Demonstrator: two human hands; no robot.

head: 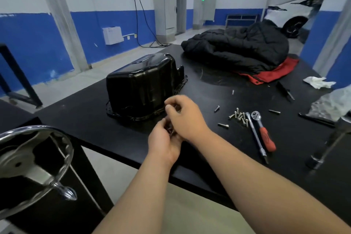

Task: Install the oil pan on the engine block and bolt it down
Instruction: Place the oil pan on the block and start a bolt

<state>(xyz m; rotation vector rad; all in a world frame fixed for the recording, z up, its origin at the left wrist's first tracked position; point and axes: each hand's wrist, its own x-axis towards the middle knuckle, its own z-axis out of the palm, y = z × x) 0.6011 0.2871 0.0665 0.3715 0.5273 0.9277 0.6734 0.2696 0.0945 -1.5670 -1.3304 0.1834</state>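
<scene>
oil pan (140,85) upside down on black table (91,119), left hand (163,143) curled round small metal pieces (171,131) at its flange, right hand (185,118) curled above, hold unclear, bolts (239,117) and ratchet (263,133) nearby

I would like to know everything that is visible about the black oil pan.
The oil pan is a deep, glossy black pan, seemingly metal, with rounded corners. It stands upside down, its thin flange resting on the black table, near the left edge. The right hand is at its near right corner; contact cannot be told.
</scene>
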